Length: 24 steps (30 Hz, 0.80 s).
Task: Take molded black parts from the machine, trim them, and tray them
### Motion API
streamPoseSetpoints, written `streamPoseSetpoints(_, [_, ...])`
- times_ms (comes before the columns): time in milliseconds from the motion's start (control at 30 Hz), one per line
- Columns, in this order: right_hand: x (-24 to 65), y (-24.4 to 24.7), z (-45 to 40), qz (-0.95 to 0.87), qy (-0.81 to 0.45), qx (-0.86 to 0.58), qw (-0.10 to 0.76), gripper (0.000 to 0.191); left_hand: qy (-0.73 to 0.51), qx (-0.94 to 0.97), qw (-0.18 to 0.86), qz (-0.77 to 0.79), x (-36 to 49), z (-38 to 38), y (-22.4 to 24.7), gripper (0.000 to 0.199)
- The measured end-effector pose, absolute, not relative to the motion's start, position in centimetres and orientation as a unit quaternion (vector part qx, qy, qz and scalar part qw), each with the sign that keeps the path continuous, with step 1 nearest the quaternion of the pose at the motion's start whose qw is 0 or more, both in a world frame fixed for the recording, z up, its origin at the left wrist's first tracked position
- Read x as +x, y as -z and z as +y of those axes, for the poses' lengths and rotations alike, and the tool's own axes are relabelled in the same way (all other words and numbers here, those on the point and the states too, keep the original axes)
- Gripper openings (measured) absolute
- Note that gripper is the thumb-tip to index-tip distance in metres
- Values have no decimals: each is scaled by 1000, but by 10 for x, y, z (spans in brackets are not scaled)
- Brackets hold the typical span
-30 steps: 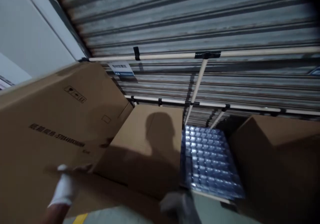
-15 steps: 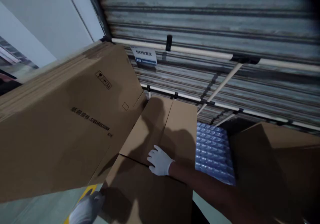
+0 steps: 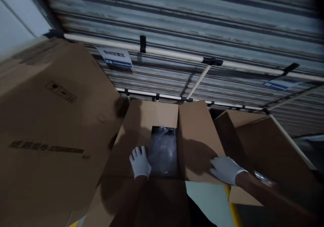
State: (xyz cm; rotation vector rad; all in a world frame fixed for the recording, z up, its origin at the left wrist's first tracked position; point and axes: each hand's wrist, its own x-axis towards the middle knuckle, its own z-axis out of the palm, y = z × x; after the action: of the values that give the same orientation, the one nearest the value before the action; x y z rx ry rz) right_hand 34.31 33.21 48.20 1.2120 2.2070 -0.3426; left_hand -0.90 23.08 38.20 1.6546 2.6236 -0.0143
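A carton (image 3: 152, 114) is seen with its flaps parted, and the step in hand is judged to be the opening of this box. Inside, in the gap between the flaps, lies a bundle (image 3: 163, 151) of clear plastic over something dark; what it wraps cannot be told. The left hand (image 3: 140, 161), in a white glove, is laid on the left flap (image 3: 121, 152) just beside the bundle, its fingers spread and nothing pinched. The right hand (image 3: 226, 170), gloved likewise, is pressed flat on the right flap (image 3: 196, 142), its fingers close together and nothing gripped. The next move is judged to call for the flaps to be kept back while the bundle is reached into — the opening looks narrow for both hands.

A large flat carton (image 3: 50, 119), marked with handling symbols and printed text, is tilted up at the left, and a further carton (image 3: 253, 142) stands open at the right. Behind them runs a ribbed shutter (image 3: 177, 18), crossed by a cream pipe rail (image 3: 162, 54) bearing a blue-and-white label (image 3: 115, 57). Yellow tape (image 3: 234, 208) is seen on the floor (image 3: 207, 200) below the right hand — its far end is lost in shadow.
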Motion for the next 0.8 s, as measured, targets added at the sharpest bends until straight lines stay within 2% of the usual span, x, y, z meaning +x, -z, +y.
streamPoseSetpoints(67, [359, -454, 337, 810, 145, 487, 293, 25, -22, 538, 33, 842, -21, 228, -398, 63])
streamPoseSetpoints(167, [346, -418, 343, 813, 161, 510, 230, 28, -80, 490, 106, 861, -63, 206, -451, 59])
streamPoseSetpoints(233, [318, -397, 347, 822, 183, 507, 183, 31, -44, 408, 125, 903, -101, 189, -495, 53])
streamPoseSetpoints(300, [279, -378, 349, 831, 226, 484, 152, 34, 34, 298, 84, 950, -135, 174, -533, 55])
streamPoseSetpoints(367, [232, -362, 345, 839, 279, 450, 129, 36, 90, 264, -40, 960, -158, 162, -553, 61])
streamPoseSetpoints(467, [168, -344, 327, 835, 345, 415, 108, 42, 156, 352, -222, 896, -169, 157, -541, 52])
streamPoseSetpoints(533, [142, -335, 313, 805, 357, 463, 100, 58, 200, 446, -232, 841, -165, 164, -514, 47])
streamPoseSetpoints(633, [129, -317, 302, 702, 328, 626, 84, 89, 213, 528, -196, 798, -149, 185, -468, 41])
streamPoseSetpoints(700, [134, -301, 303, 627, 323, 703, 90, 83, 188, 526, -191, 807, -136, 204, -443, 39])
streamPoseSetpoints(800, [152, -280, 305, 581, 350, 726, 116, 57, 153, 523, -153, 824, -114, 235, -418, 40])
